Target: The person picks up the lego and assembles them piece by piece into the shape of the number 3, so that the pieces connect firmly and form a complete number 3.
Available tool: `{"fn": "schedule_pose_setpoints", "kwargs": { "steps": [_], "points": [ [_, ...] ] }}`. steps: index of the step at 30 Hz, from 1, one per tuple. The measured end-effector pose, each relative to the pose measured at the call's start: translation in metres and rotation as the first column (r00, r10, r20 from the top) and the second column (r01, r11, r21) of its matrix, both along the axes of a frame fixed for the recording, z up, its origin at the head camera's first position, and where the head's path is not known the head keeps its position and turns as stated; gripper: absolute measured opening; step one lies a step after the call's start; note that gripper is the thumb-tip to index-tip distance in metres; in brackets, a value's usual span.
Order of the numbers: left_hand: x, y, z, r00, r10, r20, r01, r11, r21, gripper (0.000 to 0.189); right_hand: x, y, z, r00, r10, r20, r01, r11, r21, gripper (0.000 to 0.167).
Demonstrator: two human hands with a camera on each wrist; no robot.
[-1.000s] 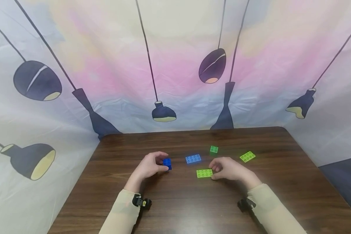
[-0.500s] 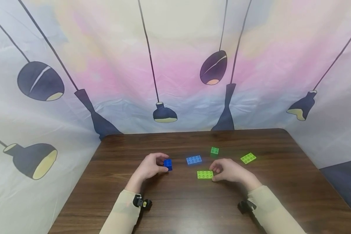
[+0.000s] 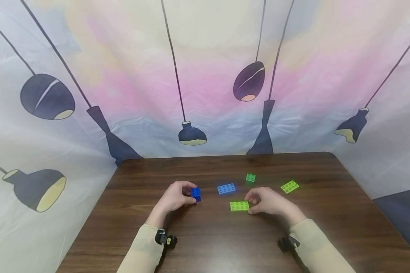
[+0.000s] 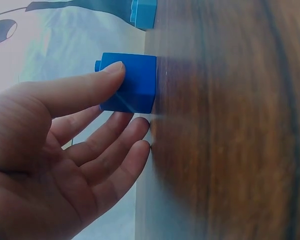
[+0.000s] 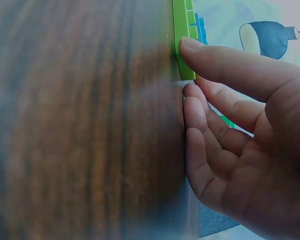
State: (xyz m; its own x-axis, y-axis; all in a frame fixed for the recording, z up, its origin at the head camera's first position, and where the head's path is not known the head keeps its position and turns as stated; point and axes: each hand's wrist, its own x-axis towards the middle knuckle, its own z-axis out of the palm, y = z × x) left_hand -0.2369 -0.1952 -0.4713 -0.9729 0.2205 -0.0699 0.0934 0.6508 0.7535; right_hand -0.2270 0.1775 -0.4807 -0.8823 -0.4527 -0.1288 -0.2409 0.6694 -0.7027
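On the left of the table, my left hand (image 3: 174,196) pinches a dark blue toy building brick (image 3: 195,194) between thumb and fingers. In the left wrist view the thumb lies on the near face of this tall blue brick (image 4: 135,82), which stands on the tabletop with its studs up. My right hand (image 3: 268,201) pinches the right end of a flat lime-green building brick (image 3: 239,206) with two rows of studs. The right wrist view shows the thumb against the end of that lime brick (image 5: 184,55), low at the table surface.
A light blue flat brick (image 3: 226,188) lies between the hands, a bit farther back. Behind it sits a small green brick (image 3: 250,177). Another lime-green brick (image 3: 289,186) lies angled to the right. The brown wooden table (image 3: 205,242) ends at a lamp-patterned cloth (image 3: 140,94).
The head view has shifted slightly. Both hands keep hold of the same bricks, and no brick has visibly moved on the table.
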Motion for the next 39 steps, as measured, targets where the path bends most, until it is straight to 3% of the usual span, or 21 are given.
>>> {"fn": "schedule_pose_setpoints", "kwargs": {
  "steps": [16,29,39],
  "points": [
    [-0.003,0.004,0.002,1.000,0.001,-0.017,-0.001,1.000,0.000,0.033,-0.002,0.001,0.002,1.000,0.000,-0.002,0.000,1.000,-0.006,0.033],
    [0.002,0.009,0.007,0.998,-0.016,-0.056,0.017,1.000,0.025,0.033,-0.002,-0.001,0.001,1.000,0.006,-0.008,-0.006,1.000,-0.014,0.032],
    [0.009,0.022,0.009,0.991,-0.098,-0.089,0.102,0.994,0.044,0.034,0.001,-0.001,-0.001,1.000,0.004,-0.016,-0.004,1.000,-0.012,0.032]
  ]
}}
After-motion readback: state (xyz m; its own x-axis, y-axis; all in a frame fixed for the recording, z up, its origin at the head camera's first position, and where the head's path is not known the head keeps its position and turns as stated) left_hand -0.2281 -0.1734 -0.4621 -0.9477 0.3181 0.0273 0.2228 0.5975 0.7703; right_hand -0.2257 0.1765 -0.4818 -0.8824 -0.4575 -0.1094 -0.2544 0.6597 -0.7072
